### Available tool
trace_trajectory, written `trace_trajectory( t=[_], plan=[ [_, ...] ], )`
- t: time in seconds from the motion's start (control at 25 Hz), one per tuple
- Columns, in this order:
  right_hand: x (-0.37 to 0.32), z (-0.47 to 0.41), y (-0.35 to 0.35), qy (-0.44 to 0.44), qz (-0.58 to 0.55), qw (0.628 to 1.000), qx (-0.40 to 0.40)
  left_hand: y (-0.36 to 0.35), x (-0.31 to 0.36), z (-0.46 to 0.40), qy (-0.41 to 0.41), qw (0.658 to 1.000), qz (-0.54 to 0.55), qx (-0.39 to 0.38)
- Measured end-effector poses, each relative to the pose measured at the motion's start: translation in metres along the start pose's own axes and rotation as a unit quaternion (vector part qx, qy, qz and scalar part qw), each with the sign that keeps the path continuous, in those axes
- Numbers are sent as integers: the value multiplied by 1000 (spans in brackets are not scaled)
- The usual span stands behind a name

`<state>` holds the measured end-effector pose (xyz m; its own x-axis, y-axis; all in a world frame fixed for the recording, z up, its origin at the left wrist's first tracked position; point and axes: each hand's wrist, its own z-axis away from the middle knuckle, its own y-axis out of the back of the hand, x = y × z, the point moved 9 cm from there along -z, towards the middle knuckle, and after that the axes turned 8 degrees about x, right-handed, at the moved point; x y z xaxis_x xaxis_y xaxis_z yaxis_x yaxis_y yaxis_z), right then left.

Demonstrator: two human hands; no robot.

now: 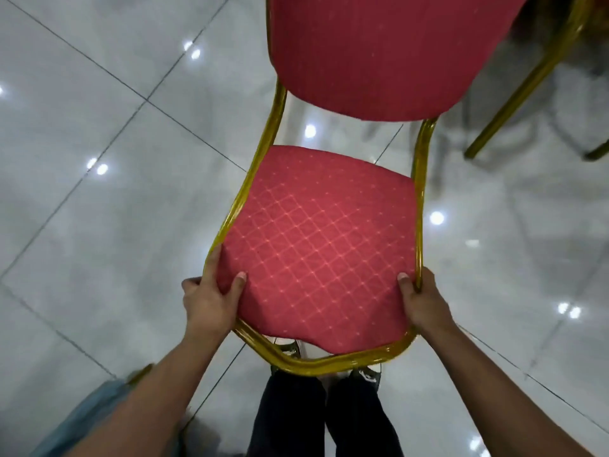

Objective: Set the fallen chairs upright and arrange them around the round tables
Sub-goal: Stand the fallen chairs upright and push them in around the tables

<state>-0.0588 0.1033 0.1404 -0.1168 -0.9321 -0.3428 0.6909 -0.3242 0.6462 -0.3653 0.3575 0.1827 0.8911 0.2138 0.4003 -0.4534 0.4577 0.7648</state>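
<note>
Red padded banquet chair with gold metal tube frame [324, 232] is in front of the person, seat facing the camera, backrest at the top of the view. Left hand [211, 300] grips the seat's left front corner, thumb on the cushion, fingers round the frame. Right hand [420, 303] grips the right front corner the same way. Below it: glossy grey tiled floor [99, 199] and the person's dark trousers and sneakers. Gold legs of a second chair [514, 103] at upper right.
</note>
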Motion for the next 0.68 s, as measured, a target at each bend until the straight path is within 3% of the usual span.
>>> trace_trajectory(
  t=[0.12, 0.24, 0.44, 0.52, 0.6, 0.68],
  plan=[
    [-77, 69, 87, -29, 37, 999, -4, 120, 87, 40, 9, 999, -29, 32],
    [-151, 116, 160, -54, 25, 998, -7, 222, 179, 63, -45, 996, -35, 64],
    [-236, 173, 254, -10, -26, 999, 39, 300, 294, 101, -163, 983, -79, 36],
    [-255, 189, 278, 21, -77, 993, 90, 302, 337, 126, -274, 952, -132, 38],
    [-276, 203, 296, 65, -109, 982, 138, 294, 372, 151, -413, 882, -220, 57],
    [-299, 209, 308, 115, -122, 970, 176, 293, 401, 159, -497, 822, -267, 80]
  ],
)
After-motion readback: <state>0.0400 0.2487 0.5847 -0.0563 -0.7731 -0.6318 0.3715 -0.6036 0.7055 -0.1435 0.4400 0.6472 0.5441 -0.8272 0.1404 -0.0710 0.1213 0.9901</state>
